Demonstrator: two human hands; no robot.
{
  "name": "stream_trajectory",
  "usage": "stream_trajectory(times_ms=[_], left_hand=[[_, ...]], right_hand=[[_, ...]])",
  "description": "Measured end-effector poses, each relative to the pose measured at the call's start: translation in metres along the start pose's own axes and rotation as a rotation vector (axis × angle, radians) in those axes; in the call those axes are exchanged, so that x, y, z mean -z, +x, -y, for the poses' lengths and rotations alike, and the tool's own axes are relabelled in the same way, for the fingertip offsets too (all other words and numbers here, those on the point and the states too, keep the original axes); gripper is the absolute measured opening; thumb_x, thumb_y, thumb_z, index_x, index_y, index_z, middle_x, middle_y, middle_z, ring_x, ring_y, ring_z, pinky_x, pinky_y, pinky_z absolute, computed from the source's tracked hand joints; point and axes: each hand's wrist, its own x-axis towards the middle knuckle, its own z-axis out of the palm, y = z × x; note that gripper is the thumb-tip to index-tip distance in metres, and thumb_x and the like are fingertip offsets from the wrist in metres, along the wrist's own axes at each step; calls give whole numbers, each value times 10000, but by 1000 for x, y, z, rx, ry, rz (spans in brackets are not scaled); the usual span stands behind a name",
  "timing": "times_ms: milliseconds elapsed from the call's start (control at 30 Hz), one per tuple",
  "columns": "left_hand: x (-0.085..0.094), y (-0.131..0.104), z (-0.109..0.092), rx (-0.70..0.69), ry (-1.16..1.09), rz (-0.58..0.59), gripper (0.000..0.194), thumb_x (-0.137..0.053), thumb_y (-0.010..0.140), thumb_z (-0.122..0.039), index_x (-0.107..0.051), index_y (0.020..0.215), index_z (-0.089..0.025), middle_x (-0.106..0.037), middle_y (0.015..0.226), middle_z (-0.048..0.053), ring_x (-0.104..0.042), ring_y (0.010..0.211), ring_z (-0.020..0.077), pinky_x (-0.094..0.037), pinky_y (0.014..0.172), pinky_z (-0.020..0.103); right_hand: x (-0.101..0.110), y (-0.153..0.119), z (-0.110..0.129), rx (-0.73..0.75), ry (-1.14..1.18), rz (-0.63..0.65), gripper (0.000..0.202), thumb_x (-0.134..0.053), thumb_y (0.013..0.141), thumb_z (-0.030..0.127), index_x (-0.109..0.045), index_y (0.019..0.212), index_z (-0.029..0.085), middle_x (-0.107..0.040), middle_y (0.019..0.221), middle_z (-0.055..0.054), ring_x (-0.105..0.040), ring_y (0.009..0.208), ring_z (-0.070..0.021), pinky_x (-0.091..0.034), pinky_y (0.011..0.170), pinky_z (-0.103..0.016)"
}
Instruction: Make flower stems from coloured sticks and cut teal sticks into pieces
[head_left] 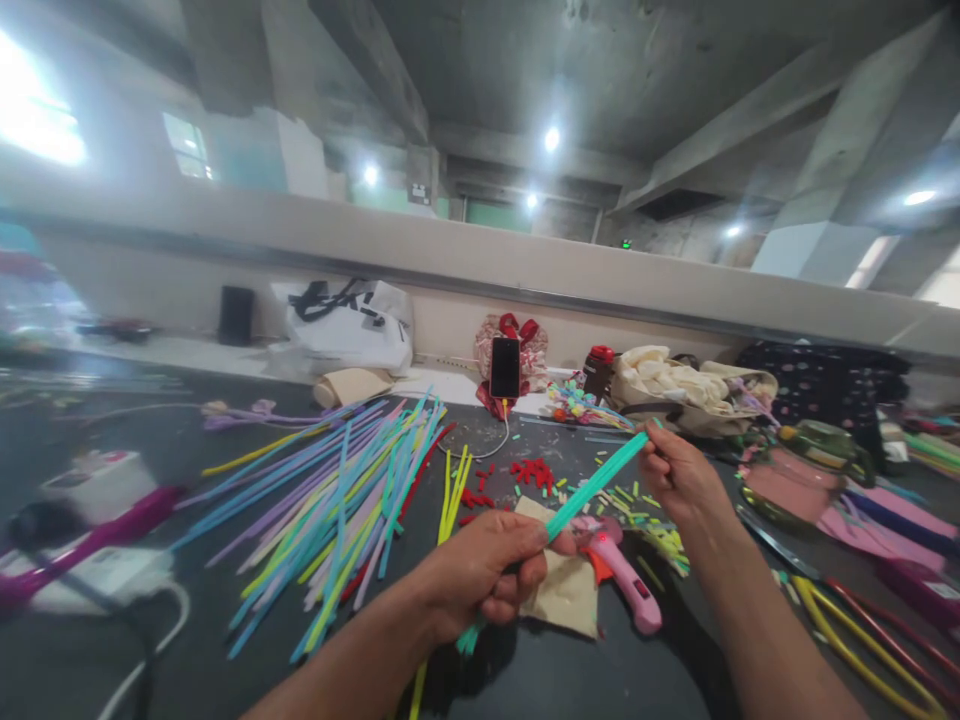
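My left hand [491, 565] is closed around a bundle of teal strips [596, 487], whose lower end sticks out beneath the fist. At the bundle's upper right end, my right hand [679, 475] pinches the tips. The bundle slants between both hands above the dark table [637, 680]. Under it lie a pink glue gun [634, 590] and a beige piece of cloth or paper [574, 600]. Yellow strips [454, 500] lie just beyond my left hand. Short red pieces [532, 474] are scattered behind the bundle.
Many coloured strips [337, 520] spread across the left. A phone [505, 367] stands at the back between a white bag [352, 325] and a red-capped bottle [598, 372]. Scissors [776, 542] and a green-lidded jar [802, 470] are at right; a magenta tool [112, 535] lies left.
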Motion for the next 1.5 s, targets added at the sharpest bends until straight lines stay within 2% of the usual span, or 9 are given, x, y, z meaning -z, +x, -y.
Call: stream_trajectory(times_ms=[200, 533, 767, 900, 1000, 1133, 1200, 1300, 1500], left_hand=[[-4, -3, -3, 18, 82, 28, 290, -441, 776, -362, -600, 887, -147, -358, 456, -78, -146, 323, 7, -91, 301, 142], [1, -1, -3, -58, 157, -97, 258, -457, 767, -363, -584, 754, -138, -369, 405, -88, -189, 268, 5, -144, 260, 133], [12, 5, -8, -306, 58, -395, 218, -565, 708, -276, -585, 895, -165, -527, 620, -34, -403, 423, 20, -295, 356, 111], [12, 5, -8, -204, 5, -330, 265, -541, 721, -347, -591, 882, -143, -623, 773, 67, -568, 639, 115, -413, 488, 180], [6, 5, -4, -82, 2, -213, 334, -490, 739, -416, -593, 830, -112, -632, 765, 102, -588, 654, 157, -442, 528, 232], [11, 0, -10, -70, -54, -227, 232, -502, 749, -356, -566, 800, -139, -497, 507, -35, -428, 358, 41, -323, 340, 134], [20, -6, -20, -143, -148, -269, 161, -476, 776, -271, -546, 735, -132, -346, 433, -88, -265, 286, -5, -174, 275, 86], [35, -18, -39, -376, -348, -368, 161, -389, 809, -141, -507, 701, -131, -305, 452, -87, -256, 295, -4, -175, 264, 67], [42, -27, -48, -439, -423, -368, 168, -353, 812, -87, -492, 725, -125, -300, 457, -85, -263, 289, 1, -213, 244, 64]], right_hand=[[33, 4, 29, 72, 46, -78, 209, -678, 586, 277, -537, 679, 153, -420, 412, 96, -278, 256, 13, -194, 213, -67], [67, -7, 38, 135, 103, -83, 237, -577, 718, 313, -449, 565, 185, -287, 354, 114, -192, 231, 2, -141, 233, -94], [9, -32, 6, -68, 95, 83, 216, -619, 662, 314, -491, 577, 162, -253, 335, 125, -135, 255, 6, -117, 254, -97], [-41, -45, -24, -224, 23, 248, 206, -643, 632, 315, -547, 653, 134, -352, 352, 104, -179, 255, 4, -124, 250, -118], [-70, -49, -40, -150, -254, 316, 268, -555, 698, 404, -523, 650, 143, -380, 367, 92, -236, 255, -14, -202, 265, -141], [-92, -35, -45, 8, -575, 403, 302, -477, 738, 430, -526, 664, 142, -448, 447, 59, -348, 325, -30, -250, 321, -147], [-95, -20, -44, 46, -658, 468, 326, -442, 753, 438, -568, 753, 137, -540, 572, 16, -425, 401, -42, -272, 354, -149], [-93, 4, -46, 119, -875, 573, 307, -448, 751, 374, -598, 893, 147, -598, 701, -13, -481, 494, -66, -322, 421, -164], [-104, 23, -69, 253, -1322, 809, 146, -598, 578, 175, -682, 693, 206, -600, 589, 30, -483, 534, -97, -295, 489, -194]])
